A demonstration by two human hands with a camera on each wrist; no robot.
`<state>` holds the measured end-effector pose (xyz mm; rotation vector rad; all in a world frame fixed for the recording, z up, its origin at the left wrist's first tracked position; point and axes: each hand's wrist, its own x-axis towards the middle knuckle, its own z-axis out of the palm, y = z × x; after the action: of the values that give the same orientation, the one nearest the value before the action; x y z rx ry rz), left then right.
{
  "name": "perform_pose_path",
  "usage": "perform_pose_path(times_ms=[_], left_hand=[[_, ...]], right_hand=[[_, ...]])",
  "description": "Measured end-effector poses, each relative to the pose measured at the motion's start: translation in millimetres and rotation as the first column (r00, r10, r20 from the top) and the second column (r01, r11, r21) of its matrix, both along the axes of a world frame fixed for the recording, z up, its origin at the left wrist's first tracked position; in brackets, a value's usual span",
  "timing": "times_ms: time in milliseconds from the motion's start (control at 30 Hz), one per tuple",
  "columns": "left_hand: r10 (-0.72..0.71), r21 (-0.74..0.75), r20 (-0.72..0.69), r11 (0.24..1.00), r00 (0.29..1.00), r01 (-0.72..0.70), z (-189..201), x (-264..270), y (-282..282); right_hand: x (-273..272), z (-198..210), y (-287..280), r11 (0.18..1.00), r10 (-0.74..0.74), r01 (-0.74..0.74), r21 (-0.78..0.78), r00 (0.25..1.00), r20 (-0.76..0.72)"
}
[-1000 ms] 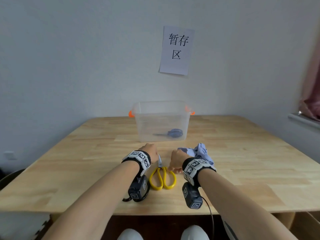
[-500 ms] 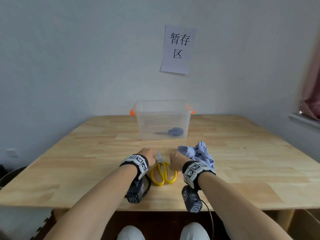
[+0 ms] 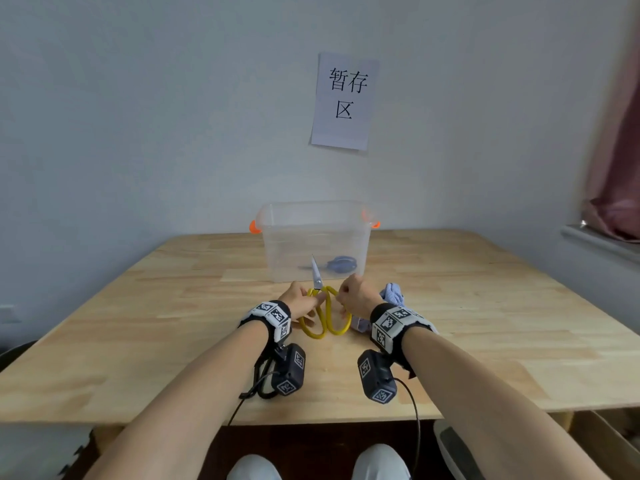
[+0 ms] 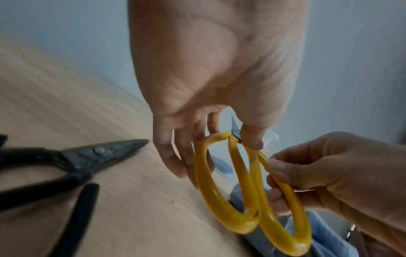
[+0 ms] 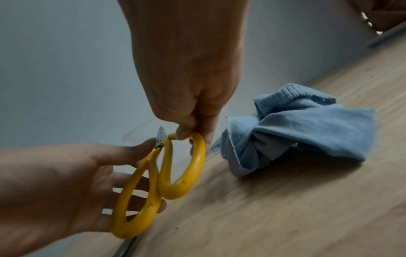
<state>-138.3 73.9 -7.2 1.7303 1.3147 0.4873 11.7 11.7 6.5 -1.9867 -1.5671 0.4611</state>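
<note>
Left of everything, seen only from the left wrist, black scissors lie flat on the desk, blades shut; which edge they are near I cannot tell. Near the middle of the front edge, left hand has its thumb tip on the joint of the yellow scissors, fingers nearly straight behind the left handle loop, pinching it. Yellow scissors are up off the desk between both hands, blades together, tip pointing up and away, handles toward the person. Right hand has fingers curled round the right handle loop. Just right of that hand, crumpled blue cloth sits on the desk. Toward the back edge, middle, clear box with orange clips has a blue item inside, too blurred to name.
</note>
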Motion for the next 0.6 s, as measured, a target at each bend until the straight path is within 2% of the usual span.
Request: perform_pose_path(times_ms=[100,233,433,600], left_hand=[[0.086,-0.039,0.161,0.996,0.983,-0.08,3,5,1],[0.182,-0.117,0.344,0.982,0.921,-0.151,10,7,-2],[0.215,-0.2,0.46,0.97,0.862,-0.135,16,11,-4],[0.239,-0.19,0.473,0.968,0.848,-0.167,19,13,-7]], right_hand=[[3,8,-1,0.999,0.01,-0.008,0.04,0.999,-0.051],[12,17,-2,0.996,-0.003,0.018,0.084,0.984,-0.177],[18,24,-4,0.995,-0.002,0.036,0.089,0.936,-0.352],[17,26,-3,0.996,-0.035,0.063,0.065,0.927,-0.373]])
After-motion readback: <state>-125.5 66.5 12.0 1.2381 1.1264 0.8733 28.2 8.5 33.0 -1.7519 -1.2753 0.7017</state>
